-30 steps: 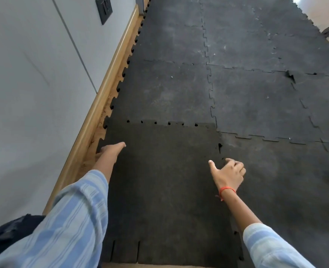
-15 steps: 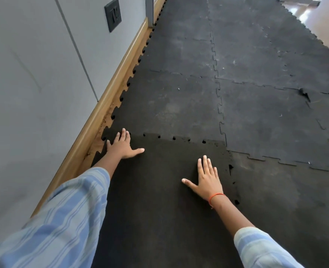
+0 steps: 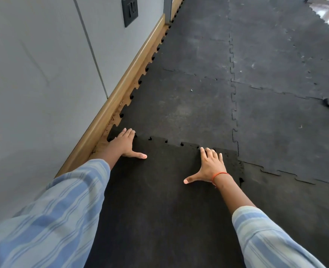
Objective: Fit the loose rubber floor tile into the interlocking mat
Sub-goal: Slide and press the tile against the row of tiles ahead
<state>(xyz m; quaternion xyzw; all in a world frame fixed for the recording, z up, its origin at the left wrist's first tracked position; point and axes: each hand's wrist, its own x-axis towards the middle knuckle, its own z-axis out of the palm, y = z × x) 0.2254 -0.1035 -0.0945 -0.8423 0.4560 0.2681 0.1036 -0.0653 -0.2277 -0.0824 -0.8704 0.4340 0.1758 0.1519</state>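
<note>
The loose rubber tile [image 3: 159, 190] is a darker black square lying in front of me. Its toothed far edge meets the grey-black interlocking mat [image 3: 179, 105], with small gaps showing along that seam. My left hand [image 3: 124, 144] lies flat on the tile's far left corner beside the skirting, fingers spread. My right hand [image 3: 210, 165], with an orange thread at the wrist, presses flat near the far right corner, fingertips at the seam. Neither hand grips anything.
A grey wall [image 3: 43, 74] with a wooden skirting board [image 3: 125, 84] runs along the left; a black wall plate [image 3: 129, 10] sits above it. Laid mat tiles stretch ahead and to the right, with a torn spot [image 3: 328, 105] at one joint.
Both hands came down from a raised position onto the tile and then slid forward to its far edge. My view has leaned forward and closer to the seam.
</note>
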